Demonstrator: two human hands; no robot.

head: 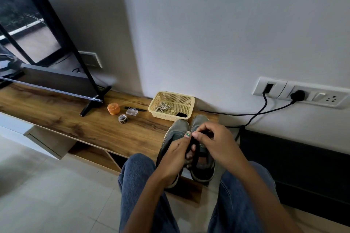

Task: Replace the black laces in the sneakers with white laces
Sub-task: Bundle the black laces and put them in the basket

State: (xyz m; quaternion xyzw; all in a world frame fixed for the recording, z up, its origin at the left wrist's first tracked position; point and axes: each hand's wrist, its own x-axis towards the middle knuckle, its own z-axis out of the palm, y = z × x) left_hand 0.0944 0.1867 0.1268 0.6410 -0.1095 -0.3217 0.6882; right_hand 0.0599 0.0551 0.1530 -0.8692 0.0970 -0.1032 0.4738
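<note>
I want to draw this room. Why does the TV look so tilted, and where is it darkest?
Head view: the wide-angle lens bends the edges, so the TV leans. A soft grey shadow lies on the wall behind it. The dimmest spot is under the hands, where the sneakers and black lace blur together. No glare except reflections on the TV.

- Two grey sneakers (189, 143) stand side by side at the wooden shelf's (75, 119) right end.
- The left hand (175, 154) and the right hand (214, 143) pinch a black lace (193, 144) above them.
- A cream basket (171, 105) holding white laces (161, 108) sits near the shelf's back edge.
</note>
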